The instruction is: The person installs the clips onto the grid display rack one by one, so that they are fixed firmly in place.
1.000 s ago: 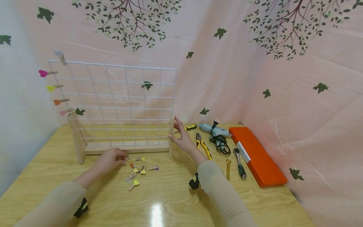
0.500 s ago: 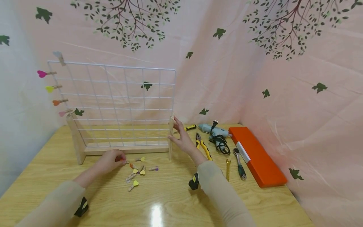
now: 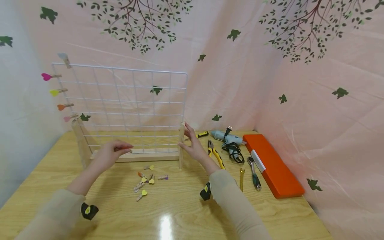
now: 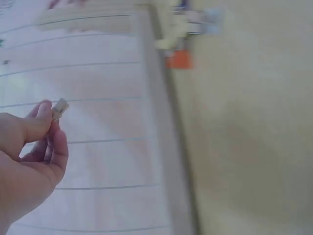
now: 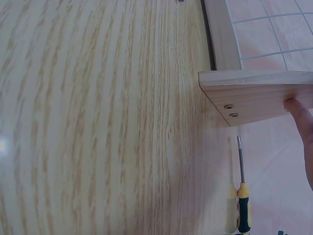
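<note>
My left hand [image 3: 109,153] pinches a small wooden clothespin [image 4: 60,108] between thumb and fingers, raised in front of the lower part of a white wire grid [image 3: 112,68]. The fingers hide most of that clothespin. Against the outer face of the stand's right wooden side panel [image 5: 259,102] rests my right hand [image 3: 194,146], its fingers fairly straight. Several heart-topped clothespins [image 3: 144,193] lie on the table below the grid. Others are clipped along the grid's left edge, among them a magenta one [image 3: 46,77] and an orange one [image 3: 61,107]; a pale one [image 3: 63,56] stands on the top wire.
To the right lie pliers [image 3: 215,155], a glue gun [image 3: 229,137] with a coiled black cord, a ratchet [image 3: 255,176], a gold wrench [image 3: 241,180] and a long orange box [image 3: 274,166]. A screwdriver [image 5: 243,210] lies behind the right panel.
My left hand has picked a clothespin up from the table and lifted it up and slightly left, before the grid's lower wires. My right hand stays at the side panel.
</note>
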